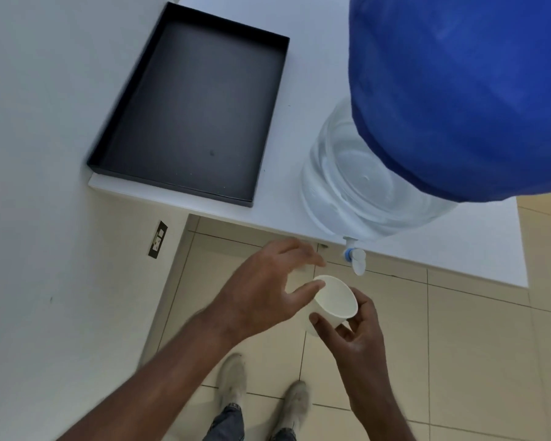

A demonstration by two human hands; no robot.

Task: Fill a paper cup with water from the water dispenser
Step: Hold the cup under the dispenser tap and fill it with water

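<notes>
Up and to the left of the grip, a black tray (188, 106) lies on the white counter (299, 214), and the left hand (268, 291) hovers spread open, its thumb at the near-left rim of the paper cup (333, 302) and holding nothing. The right hand (353, 332) pinches the cup's lower wall between thumb and fingers, mouth tilted up. Just above and right of this grip, the tap (355, 256) juts from the clear water dispenser (357, 183) under its blue bottle (458, 90), the cup near the spout but apart from it.
</notes>
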